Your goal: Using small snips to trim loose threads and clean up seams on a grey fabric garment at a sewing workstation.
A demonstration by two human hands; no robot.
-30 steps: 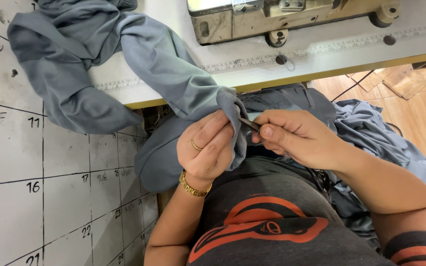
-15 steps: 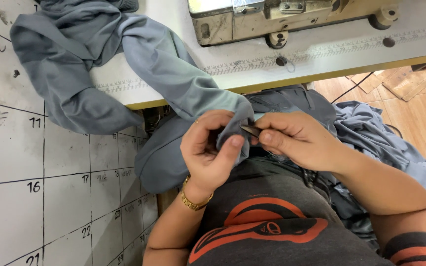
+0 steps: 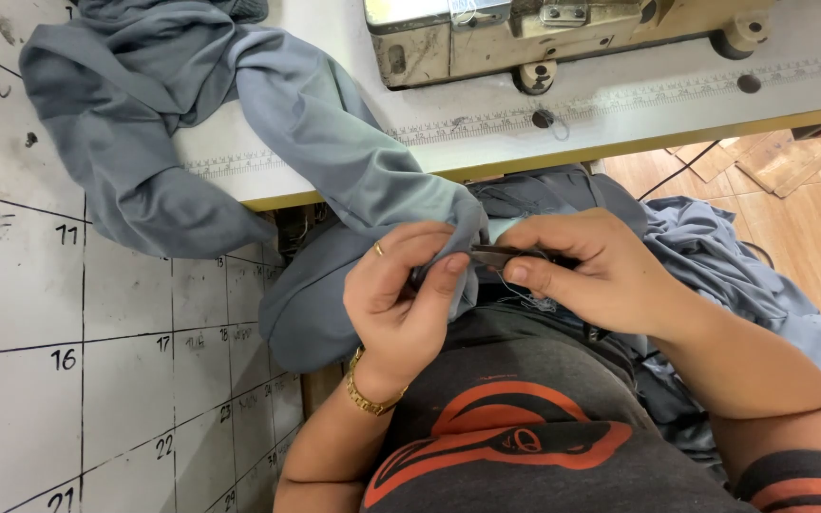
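Note:
A long piece of grey-blue cloth (image 3: pixel 334 142) trails off the sewing table down to my lap. My left hand (image 3: pixel 406 294), with a ring and a gold bracelet, pinches the end of that cloth between thumb and fingers. My right hand (image 3: pixel 601 275) holds small dark thread snips (image 3: pixel 496 255) whose tips point at the pinched cloth edge. The two hands meet just above my dark shirt with its orange print. The snips' blades are mostly hidden by my fingers.
A sewing machine (image 3: pixel 525 38) stands on the white table (image 3: pixel 620 104) with a measuring strip along its yellow-edged front. More grey-blue cloth (image 3: pixel 743 275) is heaped at my right over the wooden floor. A white gridded board (image 3: pixel 68 361) with handwritten marks lies at left.
My left hand has turned and re-gripped the cloth end, with the thumb now on top. The right hand with the snips has stayed against the cloth edge.

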